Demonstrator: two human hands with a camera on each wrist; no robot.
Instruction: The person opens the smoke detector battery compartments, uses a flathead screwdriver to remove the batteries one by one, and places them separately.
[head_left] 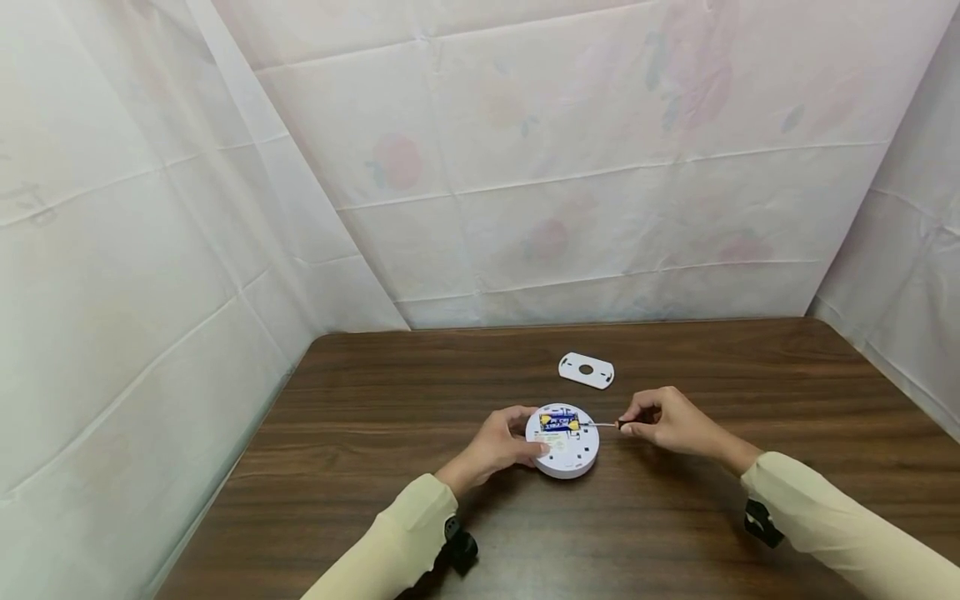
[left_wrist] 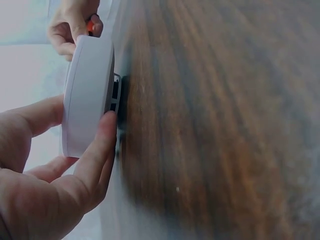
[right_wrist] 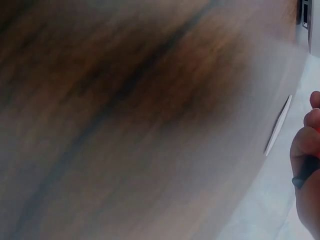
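A round white smoke detector [head_left: 563, 442] lies back-up on the brown table [head_left: 375, 400], its compartment showing a blue and yellow battery [head_left: 558, 421]. My left hand [head_left: 501, 442] grips the detector's left rim; the left wrist view shows the thumb and fingers [left_wrist: 95, 150] curled round the white housing [left_wrist: 87, 95]. My right hand [head_left: 666, 419] pinches a small screwdriver [head_left: 603, 424] whose thin metal shaft points left at the battery end. In the right wrist view only the fingers [right_wrist: 306, 150] and a dark and red handle [right_wrist: 302, 175] show at the right edge.
A white oval mounting plate [head_left: 587, 370] with a round hole lies on the table behind the detector, seen edge-on as a thin plate [right_wrist: 278, 125] in the right wrist view. Pale fabric sheets [head_left: 570, 167] wall in the table at the back and both sides.
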